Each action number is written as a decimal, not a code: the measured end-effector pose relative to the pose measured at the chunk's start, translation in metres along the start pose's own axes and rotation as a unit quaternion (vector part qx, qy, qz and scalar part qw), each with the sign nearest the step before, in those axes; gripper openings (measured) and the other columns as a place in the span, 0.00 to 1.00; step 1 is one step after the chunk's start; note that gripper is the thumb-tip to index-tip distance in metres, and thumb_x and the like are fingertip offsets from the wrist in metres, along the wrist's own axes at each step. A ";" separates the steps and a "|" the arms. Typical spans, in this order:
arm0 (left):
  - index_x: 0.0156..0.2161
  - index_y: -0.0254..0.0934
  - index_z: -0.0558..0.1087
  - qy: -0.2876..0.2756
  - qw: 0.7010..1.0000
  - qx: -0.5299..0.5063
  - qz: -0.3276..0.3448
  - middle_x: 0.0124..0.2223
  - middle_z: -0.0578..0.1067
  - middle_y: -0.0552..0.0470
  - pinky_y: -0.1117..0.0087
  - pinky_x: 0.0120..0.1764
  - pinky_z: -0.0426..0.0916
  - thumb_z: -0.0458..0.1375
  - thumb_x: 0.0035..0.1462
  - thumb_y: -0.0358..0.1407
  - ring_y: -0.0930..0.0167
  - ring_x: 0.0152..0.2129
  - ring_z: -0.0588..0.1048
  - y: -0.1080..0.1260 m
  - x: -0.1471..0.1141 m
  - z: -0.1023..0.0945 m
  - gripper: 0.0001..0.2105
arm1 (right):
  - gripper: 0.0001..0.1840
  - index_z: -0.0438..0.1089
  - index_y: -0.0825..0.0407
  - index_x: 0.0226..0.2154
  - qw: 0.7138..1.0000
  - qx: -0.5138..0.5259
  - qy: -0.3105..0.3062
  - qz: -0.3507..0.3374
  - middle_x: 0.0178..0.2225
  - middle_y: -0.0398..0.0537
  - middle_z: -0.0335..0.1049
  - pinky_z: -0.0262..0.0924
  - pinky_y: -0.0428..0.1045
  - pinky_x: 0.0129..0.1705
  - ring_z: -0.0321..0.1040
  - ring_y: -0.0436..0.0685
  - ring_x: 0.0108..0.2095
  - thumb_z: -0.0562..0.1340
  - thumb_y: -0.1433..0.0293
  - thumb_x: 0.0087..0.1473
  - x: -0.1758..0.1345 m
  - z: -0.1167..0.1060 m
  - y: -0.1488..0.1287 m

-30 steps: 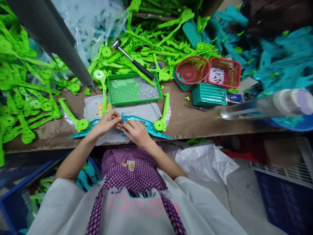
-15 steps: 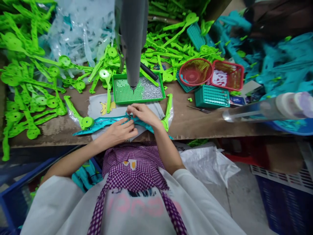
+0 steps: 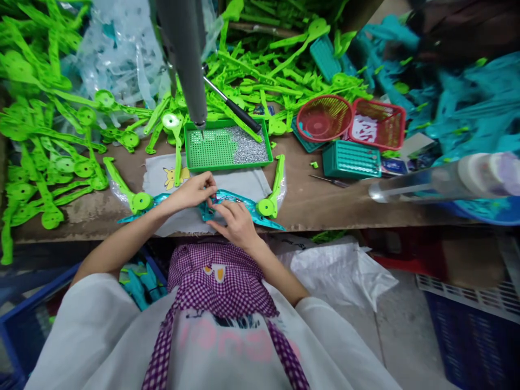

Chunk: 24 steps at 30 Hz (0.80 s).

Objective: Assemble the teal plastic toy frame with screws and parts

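A long curved teal plastic shell (image 3: 265,218) lies open on a grey cloth (image 3: 247,181) at the table's front edge. A lime-green arm with a clear cover is attached near either end: a left arm (image 3: 142,200) and a right arm (image 3: 267,207). Over the shell's middle, the fingertips of my left hand (image 3: 194,190) are pinched together; whatever is between them is too small to make out. My right hand (image 3: 238,223) grips the shell's centre section, thumb on the near side, fingers over the small parts inside.
A grey power screwdriver (image 3: 189,70) hangs above a green tray (image 3: 203,149) of small screws. A black-handled screwdriver (image 3: 244,115) rests across the tray's back. Lime-green arms (image 3: 52,162) pile up left and behind. Red baskets (image 3: 325,119), a teal basket (image 3: 351,160) and a bottle (image 3: 439,179) stand right.
My left hand has moved up and away from me to the shell's middle. My right hand has come down nearer the front edge. The hanging screwdriver has swung left.
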<state>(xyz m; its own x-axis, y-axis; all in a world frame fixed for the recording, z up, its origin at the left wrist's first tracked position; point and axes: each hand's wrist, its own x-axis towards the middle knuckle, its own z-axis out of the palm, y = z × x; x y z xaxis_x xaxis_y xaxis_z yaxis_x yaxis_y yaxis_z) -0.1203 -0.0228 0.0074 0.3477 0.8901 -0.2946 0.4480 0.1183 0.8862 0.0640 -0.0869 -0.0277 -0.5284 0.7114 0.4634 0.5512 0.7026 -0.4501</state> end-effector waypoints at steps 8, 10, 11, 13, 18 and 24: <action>0.33 0.39 0.67 0.122 0.985 0.016 0.121 0.41 0.80 0.47 0.65 0.39 0.74 0.58 0.60 0.36 0.66 0.40 0.79 -0.012 -0.036 0.017 0.05 | 0.12 0.71 0.49 0.41 0.918 0.295 0.032 0.264 0.33 0.45 0.76 0.68 0.50 0.36 0.72 0.52 0.31 0.60 0.59 0.61 0.027 -0.002 0.017; 0.33 0.39 0.69 0.180 0.970 0.066 0.152 0.44 0.81 0.47 0.63 0.43 0.73 0.57 0.61 0.35 0.66 0.42 0.79 -0.015 -0.046 0.032 0.04 | 0.13 0.71 0.50 0.37 0.884 0.349 0.006 0.310 0.29 0.42 0.74 0.66 0.48 0.30 0.69 0.50 0.26 0.62 0.58 0.58 0.033 -0.003 0.025; 0.34 0.39 0.70 0.213 0.959 0.091 0.166 0.44 0.81 0.47 0.62 0.44 0.73 0.58 0.61 0.35 0.65 0.42 0.79 -0.017 -0.048 0.040 0.04 | 0.13 0.71 0.50 0.35 0.875 0.363 -0.012 0.321 0.28 0.42 0.73 0.65 0.47 0.28 0.68 0.49 0.25 0.63 0.58 0.57 0.036 -0.003 0.029; 0.35 0.39 0.72 0.282 0.930 0.133 0.194 0.43 0.82 0.48 0.61 0.45 0.73 0.60 0.60 0.35 0.65 0.40 0.80 -0.021 -0.049 0.055 0.03 | 0.13 0.70 0.51 0.33 0.868 0.366 -0.053 0.332 0.27 0.42 0.73 0.63 0.46 0.27 0.67 0.49 0.24 0.63 0.58 0.56 0.041 -0.007 0.034; 0.31 0.39 0.71 0.375 0.908 0.111 0.153 0.31 0.80 0.54 0.66 0.37 0.72 0.62 0.58 0.34 0.69 0.30 0.79 -0.029 -0.039 0.070 0.05 | 0.11 0.73 0.50 0.42 0.942 0.241 -0.128 0.195 0.41 0.49 0.75 0.66 0.51 0.41 0.71 0.54 0.38 0.59 0.62 0.62 0.047 -0.027 0.038; 0.31 0.39 0.71 0.375 0.912 0.100 0.136 0.30 0.80 0.55 0.69 0.34 0.71 0.63 0.57 0.33 0.71 0.27 0.78 -0.032 -0.035 0.066 0.05 | 0.15 0.72 0.53 0.45 0.985 -0.006 -0.173 -0.024 0.44 0.56 0.74 0.60 0.54 0.46 0.68 0.58 0.44 0.51 0.69 0.67 0.042 -0.024 0.044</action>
<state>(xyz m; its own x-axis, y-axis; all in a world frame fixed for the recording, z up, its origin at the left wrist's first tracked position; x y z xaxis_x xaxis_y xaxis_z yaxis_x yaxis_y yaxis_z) -0.0930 -0.0870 -0.0343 -0.1588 0.9344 0.3190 0.5962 -0.1668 0.7853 0.0818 -0.0263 -0.0095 -0.7407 0.6428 0.1954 0.5270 0.7363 -0.4243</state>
